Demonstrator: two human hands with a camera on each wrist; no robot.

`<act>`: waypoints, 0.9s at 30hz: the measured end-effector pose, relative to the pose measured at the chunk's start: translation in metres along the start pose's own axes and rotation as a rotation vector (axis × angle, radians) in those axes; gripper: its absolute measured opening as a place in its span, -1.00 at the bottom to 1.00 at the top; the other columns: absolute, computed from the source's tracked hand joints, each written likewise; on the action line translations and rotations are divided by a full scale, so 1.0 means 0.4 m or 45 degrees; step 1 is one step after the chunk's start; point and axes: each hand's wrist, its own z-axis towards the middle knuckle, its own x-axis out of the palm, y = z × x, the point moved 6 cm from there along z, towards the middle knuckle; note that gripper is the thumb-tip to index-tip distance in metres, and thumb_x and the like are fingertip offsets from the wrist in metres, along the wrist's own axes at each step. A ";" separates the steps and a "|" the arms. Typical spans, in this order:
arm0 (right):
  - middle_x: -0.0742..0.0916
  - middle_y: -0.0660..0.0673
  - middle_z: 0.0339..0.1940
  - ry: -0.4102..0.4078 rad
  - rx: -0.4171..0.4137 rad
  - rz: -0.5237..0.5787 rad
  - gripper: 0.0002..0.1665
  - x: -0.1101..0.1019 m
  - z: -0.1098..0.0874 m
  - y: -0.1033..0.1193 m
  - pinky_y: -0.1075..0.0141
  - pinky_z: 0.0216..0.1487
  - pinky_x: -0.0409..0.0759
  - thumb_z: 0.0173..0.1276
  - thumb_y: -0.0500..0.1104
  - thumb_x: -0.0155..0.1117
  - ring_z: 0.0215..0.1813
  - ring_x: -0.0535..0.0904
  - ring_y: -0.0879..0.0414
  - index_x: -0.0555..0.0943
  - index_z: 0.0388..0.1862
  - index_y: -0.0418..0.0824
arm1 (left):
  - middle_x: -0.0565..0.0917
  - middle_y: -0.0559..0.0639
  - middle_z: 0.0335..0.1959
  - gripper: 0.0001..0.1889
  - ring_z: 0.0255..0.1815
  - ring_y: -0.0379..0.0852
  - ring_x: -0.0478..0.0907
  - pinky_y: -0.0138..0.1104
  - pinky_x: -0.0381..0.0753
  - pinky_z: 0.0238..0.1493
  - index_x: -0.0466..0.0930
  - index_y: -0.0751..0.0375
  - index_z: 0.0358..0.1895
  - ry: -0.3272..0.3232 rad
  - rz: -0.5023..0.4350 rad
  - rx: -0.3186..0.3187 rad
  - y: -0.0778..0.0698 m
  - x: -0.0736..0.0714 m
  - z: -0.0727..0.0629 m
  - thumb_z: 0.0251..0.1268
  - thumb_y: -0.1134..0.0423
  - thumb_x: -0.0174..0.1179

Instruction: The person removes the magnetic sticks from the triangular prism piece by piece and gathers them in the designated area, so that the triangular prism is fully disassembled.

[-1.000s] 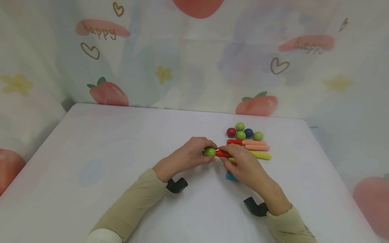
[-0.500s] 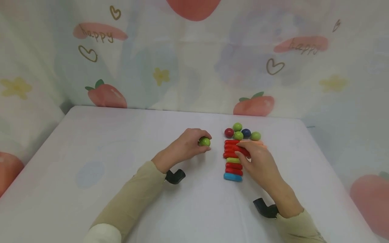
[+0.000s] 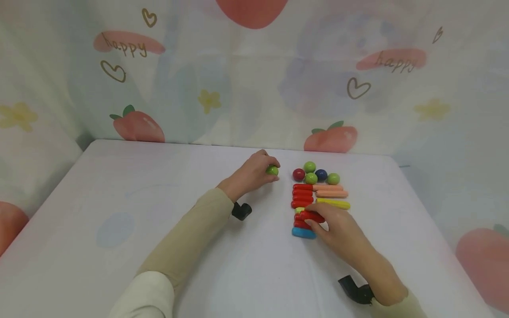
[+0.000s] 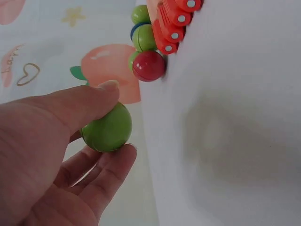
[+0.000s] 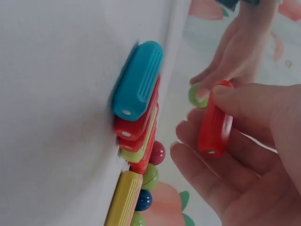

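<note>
In the head view my left hand (image 3: 252,174) pinches a green ball (image 4: 109,128) between thumb and fingers, raised over the table left of the ball cluster. My right hand (image 3: 336,225) pinches a short red magnetic rod (image 5: 215,122) between thumb and fingers. It hovers over the lower part of a row of short rods, hiding some of them. Below it in the row lie a blue rod (image 3: 304,232) and red rods, with a yellow-green rod (image 3: 299,211) partly covered. Farther up the row are more short red rods (image 3: 303,193).
Beyond the rods sit a red ball (image 3: 298,174), a dark blue ball (image 3: 321,175) and several green balls (image 3: 333,179). Longer peach rods (image 3: 332,194) and a yellow rod (image 3: 334,203) lie right of the short ones. A printed curtain (image 3: 254,88) hangs behind the white table (image 3: 139,229).
The green ball and red rod, end to end a second ago, are now apart. My left hand has moved toward the back with the ball; my right hand carried the rod right, then nearer.
</note>
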 end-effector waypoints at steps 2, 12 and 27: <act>0.77 -0.02 -0.13 0.045 0.004 0.000 -0.56 0.006 -0.005 0.008 0.18 -0.06 0.74 0.13 -0.21 0.55 -0.09 0.67 0.12 0.65 0.01 -0.17 | 0.57 0.08 0.06 -0.57 0.06 -0.08 0.48 -0.40 0.64 0.06 0.59 0.19 0.20 0.005 -0.007 -0.031 0.003 0.004 0.018 0.28 0.20 0.35; 0.66 0.04 -0.15 0.193 -0.091 -0.088 -0.59 0.052 -0.018 0.044 0.28 -0.03 0.72 0.03 -0.18 0.62 -0.06 0.54 0.20 0.70 -0.10 -0.07 | 0.60 0.05 0.10 -0.62 0.06 -0.09 0.49 -0.37 0.58 0.19 0.54 0.24 0.21 0.029 -0.039 -0.115 0.022 0.034 0.075 0.37 0.26 0.25; 0.63 0.04 -0.19 0.173 -0.130 -0.186 -0.57 0.075 -0.020 0.052 0.32 -0.04 0.71 -0.03 -0.21 0.66 -0.13 0.51 0.22 0.68 -0.16 -0.06 | 0.64 0.02 0.12 -0.65 0.12 -0.11 0.54 -0.35 0.54 0.25 0.55 0.20 0.20 0.026 0.046 -0.144 0.023 0.074 0.108 0.39 0.27 0.23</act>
